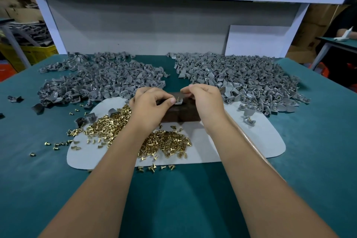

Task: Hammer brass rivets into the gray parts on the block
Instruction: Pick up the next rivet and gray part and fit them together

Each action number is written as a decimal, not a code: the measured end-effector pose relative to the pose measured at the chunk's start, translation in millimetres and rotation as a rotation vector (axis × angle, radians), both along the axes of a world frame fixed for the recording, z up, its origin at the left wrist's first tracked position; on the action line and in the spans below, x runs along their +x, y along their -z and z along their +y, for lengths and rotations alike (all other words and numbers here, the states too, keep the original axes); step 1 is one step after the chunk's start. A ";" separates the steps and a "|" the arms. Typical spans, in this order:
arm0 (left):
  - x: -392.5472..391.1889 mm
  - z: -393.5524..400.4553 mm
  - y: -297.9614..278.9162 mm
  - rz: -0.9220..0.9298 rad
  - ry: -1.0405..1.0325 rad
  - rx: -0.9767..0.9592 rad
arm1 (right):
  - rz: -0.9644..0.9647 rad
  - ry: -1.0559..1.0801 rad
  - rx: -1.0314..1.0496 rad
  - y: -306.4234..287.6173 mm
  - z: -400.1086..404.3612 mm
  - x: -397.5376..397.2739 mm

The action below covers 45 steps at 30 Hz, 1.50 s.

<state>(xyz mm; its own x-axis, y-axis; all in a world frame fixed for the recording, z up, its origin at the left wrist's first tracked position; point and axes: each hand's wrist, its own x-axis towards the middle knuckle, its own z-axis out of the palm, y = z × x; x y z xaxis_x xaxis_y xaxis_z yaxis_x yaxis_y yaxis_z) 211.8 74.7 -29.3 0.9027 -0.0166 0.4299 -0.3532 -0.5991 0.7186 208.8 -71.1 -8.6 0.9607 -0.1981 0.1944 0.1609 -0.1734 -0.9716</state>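
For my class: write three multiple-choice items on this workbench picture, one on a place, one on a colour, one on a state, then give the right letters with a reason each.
1. Where does the loose heap of brass rivets lie?
A. on the white mat, near the person
B. on the shelf above
C. in the yellow crate

2. What colour is the table cover?
A. red
B. teal green
C. black

3. What are the left hand and right hand doing?
A. hanging off the table
B. resting flat on the gray parts
C. working together with curled fingers over the dark block

Answers: 1 A, the rivets lie on the mat in front of the block. 2 B, the cloth is teal. 3 C, both hands meet above the block.
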 end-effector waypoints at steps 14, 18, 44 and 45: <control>-2.0 0.6 -1.4 0.016 -0.005 -0.011 | 0.001 -0.036 -0.098 2.3 0.9 0.6; -2.7 1.5 -2.0 0.013 0.001 -0.011 | -0.055 -0.010 -0.229 4.6 2.1 1.0; -4.6 0.7 -3.0 0.015 -0.018 0.012 | -0.242 0.013 -0.403 15.3 0.0 1.4; -4.2 0.8 -2.7 0.016 -0.014 0.009 | -0.245 0.013 -0.401 15.6 -0.3 1.4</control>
